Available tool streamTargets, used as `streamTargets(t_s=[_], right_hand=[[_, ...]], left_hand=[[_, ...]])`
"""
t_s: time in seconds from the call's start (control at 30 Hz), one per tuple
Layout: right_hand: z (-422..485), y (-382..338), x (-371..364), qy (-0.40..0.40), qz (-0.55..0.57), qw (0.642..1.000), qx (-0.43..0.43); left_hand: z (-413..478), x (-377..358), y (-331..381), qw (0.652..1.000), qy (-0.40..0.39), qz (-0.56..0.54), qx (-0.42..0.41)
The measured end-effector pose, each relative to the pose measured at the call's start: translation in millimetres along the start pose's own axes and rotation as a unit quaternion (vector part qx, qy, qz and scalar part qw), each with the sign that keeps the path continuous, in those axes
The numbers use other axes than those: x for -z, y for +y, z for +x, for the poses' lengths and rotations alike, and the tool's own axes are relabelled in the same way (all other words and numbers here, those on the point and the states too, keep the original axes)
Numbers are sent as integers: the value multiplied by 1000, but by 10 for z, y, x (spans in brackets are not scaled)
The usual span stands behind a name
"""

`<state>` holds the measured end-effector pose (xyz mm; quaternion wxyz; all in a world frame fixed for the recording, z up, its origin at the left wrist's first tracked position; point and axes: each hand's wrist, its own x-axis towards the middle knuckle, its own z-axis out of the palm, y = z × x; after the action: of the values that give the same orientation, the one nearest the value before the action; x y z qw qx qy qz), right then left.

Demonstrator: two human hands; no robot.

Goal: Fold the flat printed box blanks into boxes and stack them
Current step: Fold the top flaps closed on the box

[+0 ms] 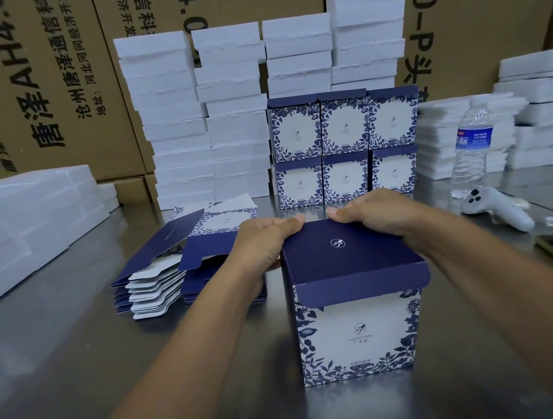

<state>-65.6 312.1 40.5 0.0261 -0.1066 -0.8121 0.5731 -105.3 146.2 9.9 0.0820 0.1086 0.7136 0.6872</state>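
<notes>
From your head camera, the upright blue-and-white printed box stands on the metal table right in front of you, its navy lid folded over the top with the tuck flap hanging outside the front face. Your left hand grips the far left corner, thumb on the lid and fingers curled down the side. Your right hand clasps the far right edge the same way. The pile of flat blanks lies just left of the box. Six finished boxes stand behind it in two tiers, with a water bottle to their right.
</notes>
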Motion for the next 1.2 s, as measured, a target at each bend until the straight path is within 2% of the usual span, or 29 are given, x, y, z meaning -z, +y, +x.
streamTargets(t_s=[0.2, 0.57, 0.93, 1.2], right_hand=[[-9, -12, -16, 14, 5, 1000, 2], [15, 81, 52, 20, -2, 1000, 0], [-15, 207, 118, 29, 73, 997, 16], [-95, 364, 106, 117, 99, 988, 25]], left_hand=[[8, 64, -40, 998, 23, 48, -20], [-8, 47, -55, 997, 35, 46, -53], [-32, -5, -136, 997, 54, 13, -49], [-69, -45, -117, 996, 73, 1, -53]])
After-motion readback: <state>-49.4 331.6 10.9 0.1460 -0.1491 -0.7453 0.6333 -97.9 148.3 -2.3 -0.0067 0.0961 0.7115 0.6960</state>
